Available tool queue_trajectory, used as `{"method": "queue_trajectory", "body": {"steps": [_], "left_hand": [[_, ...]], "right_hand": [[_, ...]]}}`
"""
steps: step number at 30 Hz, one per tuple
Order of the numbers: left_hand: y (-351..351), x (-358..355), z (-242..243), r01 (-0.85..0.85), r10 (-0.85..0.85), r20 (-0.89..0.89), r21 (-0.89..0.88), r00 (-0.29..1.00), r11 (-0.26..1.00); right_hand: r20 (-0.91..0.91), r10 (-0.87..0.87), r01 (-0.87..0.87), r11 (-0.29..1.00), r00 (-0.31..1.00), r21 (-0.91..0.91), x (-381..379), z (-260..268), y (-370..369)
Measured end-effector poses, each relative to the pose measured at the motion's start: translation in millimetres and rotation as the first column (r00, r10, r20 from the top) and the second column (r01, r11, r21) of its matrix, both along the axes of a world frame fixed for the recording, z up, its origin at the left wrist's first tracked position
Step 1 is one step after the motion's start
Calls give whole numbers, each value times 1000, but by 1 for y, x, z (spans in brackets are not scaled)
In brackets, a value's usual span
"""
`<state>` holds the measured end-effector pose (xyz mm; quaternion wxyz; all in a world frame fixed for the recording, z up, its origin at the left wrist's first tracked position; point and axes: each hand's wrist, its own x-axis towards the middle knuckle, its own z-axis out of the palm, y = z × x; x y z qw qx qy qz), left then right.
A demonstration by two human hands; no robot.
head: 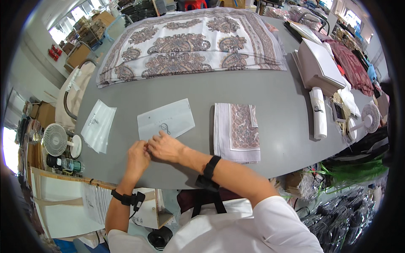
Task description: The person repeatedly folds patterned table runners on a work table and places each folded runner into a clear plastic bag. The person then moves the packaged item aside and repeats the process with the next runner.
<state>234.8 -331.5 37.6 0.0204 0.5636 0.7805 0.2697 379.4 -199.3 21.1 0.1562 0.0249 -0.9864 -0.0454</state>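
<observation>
My left hand [138, 158] and my right hand [167, 147] meet at the near left corner of a translucent plastic bag [167, 115] that bears a printed logo. Their fingertips are bent close together; whether they pinch the bag's edge cannot be told. To the right of them a folded paisley-bordered scarf [237, 132] lies flat on the grey table. More plastic bags [99, 126] lie in a small fanned pile on the left. Across the far side spreads a large stack of white cloth with paisley print [186, 44].
A white fan [55, 139] and a plastic bottle [72, 165] stand at the left edge. On the right are a stack of white card sheets [321, 64], a white roll of bags [319, 114], another small fan [369, 117] and dark red cloth [351, 63].
</observation>
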Motion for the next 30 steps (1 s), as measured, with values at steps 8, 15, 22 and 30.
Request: {"method": "queue_trajectory", "body": {"steps": [8, 15, 22, 30], "left_hand": [[-21, -5, -2, -37, 22, -119, -128, 993, 991], [33, 141, -1, 314, -282, 230, -116, 931, 942], [46, 159, 1, 450, -438, 100, -202, 893, 870], [64, 156, -7, 202, -207, 249, 45, 946, 978]], "right_hand": [[-31, -426, 381, 838, 904, -390, 163, 44, 105], [125, -485, 501, 833, 865, -237, 201, 1, 100], [88, -497, 497, 807, 863, -319, 211, -1, 73], [-168, -499, 334, 759, 850, -559, 217, -7, 17]]}}
